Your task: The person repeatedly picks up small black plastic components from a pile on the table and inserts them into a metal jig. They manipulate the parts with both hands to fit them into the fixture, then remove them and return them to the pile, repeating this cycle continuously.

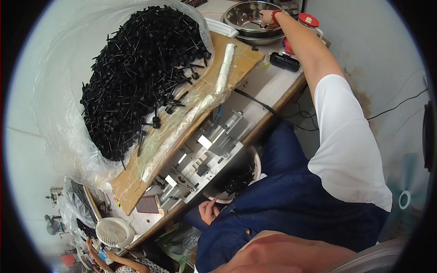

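Observation:
My right hand (266, 17), with a red band at the wrist, reaches far across the bench into a steel bowl (236, 13); its fingers curl over small dark parts inside, and a grip cannot be made out. My left hand (209, 211) rests with curled fingers on my blue apron, just under the bench edge, holding nothing visible. Next to it a round basin (256, 160) holding black parts sits below a grey metal jig (205, 154) mounted on the bench.
A large heap of black pin-like plastic parts (136, 73) lies in a clear bag on a cardboard sheet (132, 186). A black box (284, 61) and a red-lidded jar (308, 20) stand near the bowl. A small white fan (114, 232) and another person's hand (91, 248) are at lower left.

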Motion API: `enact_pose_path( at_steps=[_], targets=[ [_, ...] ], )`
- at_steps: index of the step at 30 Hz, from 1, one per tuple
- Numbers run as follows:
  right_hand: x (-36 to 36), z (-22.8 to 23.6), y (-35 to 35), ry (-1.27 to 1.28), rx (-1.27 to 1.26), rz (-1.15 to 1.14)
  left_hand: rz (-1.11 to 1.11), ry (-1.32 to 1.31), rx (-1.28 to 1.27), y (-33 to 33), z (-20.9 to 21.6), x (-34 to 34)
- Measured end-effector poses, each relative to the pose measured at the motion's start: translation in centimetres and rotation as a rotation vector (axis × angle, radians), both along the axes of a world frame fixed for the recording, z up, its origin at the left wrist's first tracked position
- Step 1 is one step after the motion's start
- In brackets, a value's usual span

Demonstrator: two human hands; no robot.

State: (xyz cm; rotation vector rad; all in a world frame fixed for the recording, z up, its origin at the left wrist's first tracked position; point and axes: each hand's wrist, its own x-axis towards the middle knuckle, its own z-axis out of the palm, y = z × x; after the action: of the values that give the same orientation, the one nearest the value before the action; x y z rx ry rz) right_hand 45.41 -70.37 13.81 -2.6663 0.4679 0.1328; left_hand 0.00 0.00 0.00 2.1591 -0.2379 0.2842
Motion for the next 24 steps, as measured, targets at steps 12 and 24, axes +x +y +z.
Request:
enact_pose_path(
  at_steps=[12,24],
  targets=[
    [-20.9,7.7,22.3,-1.015,0.966,0.353,-0.100,-0.360,-0.134,-1.2,8.9,3.6],
    [-37.1,-1.0,45.9,-0.344,1.363,0.656,-0.252,-0.005,-0.619,-6.6,12.6,6.7]
  ],
)
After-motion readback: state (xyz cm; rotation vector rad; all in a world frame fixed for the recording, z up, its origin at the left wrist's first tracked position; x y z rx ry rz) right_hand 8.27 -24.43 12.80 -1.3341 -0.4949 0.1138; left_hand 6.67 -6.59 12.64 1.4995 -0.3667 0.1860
